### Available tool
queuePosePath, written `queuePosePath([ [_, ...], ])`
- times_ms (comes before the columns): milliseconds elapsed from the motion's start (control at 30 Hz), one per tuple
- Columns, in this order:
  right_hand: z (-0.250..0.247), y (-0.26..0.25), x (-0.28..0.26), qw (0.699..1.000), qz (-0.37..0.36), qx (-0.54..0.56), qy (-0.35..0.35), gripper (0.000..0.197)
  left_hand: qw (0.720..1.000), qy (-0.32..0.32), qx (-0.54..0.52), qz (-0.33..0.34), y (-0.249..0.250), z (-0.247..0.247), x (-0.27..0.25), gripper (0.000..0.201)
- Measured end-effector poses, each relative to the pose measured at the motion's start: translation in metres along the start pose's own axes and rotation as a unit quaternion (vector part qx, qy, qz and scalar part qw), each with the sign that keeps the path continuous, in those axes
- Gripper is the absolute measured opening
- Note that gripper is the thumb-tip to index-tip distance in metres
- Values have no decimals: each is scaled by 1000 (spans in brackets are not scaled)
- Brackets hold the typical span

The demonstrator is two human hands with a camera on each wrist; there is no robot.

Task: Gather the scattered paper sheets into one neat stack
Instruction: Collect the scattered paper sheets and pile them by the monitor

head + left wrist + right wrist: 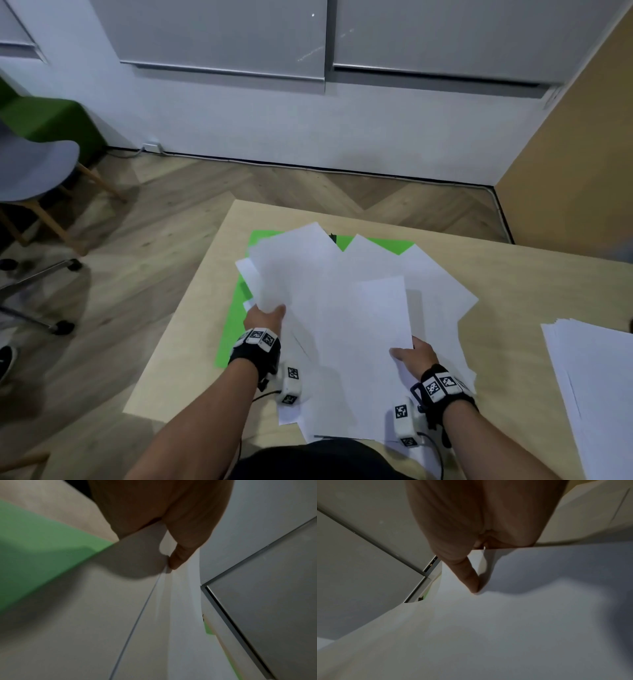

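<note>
While my left hand (265, 317) pinches the near left edge of a loose fan of white paper sheets (329, 301), thumb on top and fingers tucked out of sight beneath, my right hand (412, 356) does the same at the near right edge of a narrower white sheet (385, 308) lying on top, its thumb (471, 580) pressing down on the paper. The sheets are lifted slightly at my side and spread crookedly over a bright green rectangular mat (236, 308) on the pale wooden tabletop (513, 274), their corners pointing every way and a few hanging past the near edge towards my lap. A separate pile of white paper (596, 377) rests well apart at the right. I judge the gathering barely begun: nothing is squared. The risk is that I hold only the upper sheets, so drawing my hands together could buckle or crease them while the lower ones stay behind, and the overhanging sheets could slide off the table if I tug towards myself.
</note>
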State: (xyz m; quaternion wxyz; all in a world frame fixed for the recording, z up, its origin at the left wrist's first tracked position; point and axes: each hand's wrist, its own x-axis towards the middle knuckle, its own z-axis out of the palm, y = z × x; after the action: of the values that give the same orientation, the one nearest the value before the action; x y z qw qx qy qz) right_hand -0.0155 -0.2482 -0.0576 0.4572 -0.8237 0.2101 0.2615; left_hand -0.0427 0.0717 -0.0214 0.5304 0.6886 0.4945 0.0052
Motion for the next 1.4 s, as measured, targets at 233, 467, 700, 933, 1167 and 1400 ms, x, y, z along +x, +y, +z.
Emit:
queuePosePath([
  [233,3,-4,-1,1000,-5,-25,2,15,999,28,-17,11,17,-22,11,56],
  [467,2,-12,-3,998,-2,-55,-11,10,998,9,-12,-58,8,-27,13,91],
  [700,3,-10,-2,998,-12,-66,-3,21,990,-51,47,-123,3,-53,35,71],
  [933,9,-21,-5,986,-55,-150,-46,20,988,-53,49,-134,-10,-46,17,92],
  [1167,14,-28,-7,993,-87,-78,-5,20,991,-92,61,-73,-18,-54,15,49],
  [1400,18,-42,2,997,-66,-27,-11,20,983,-130,112,-65,-28,-93,21,47],
])
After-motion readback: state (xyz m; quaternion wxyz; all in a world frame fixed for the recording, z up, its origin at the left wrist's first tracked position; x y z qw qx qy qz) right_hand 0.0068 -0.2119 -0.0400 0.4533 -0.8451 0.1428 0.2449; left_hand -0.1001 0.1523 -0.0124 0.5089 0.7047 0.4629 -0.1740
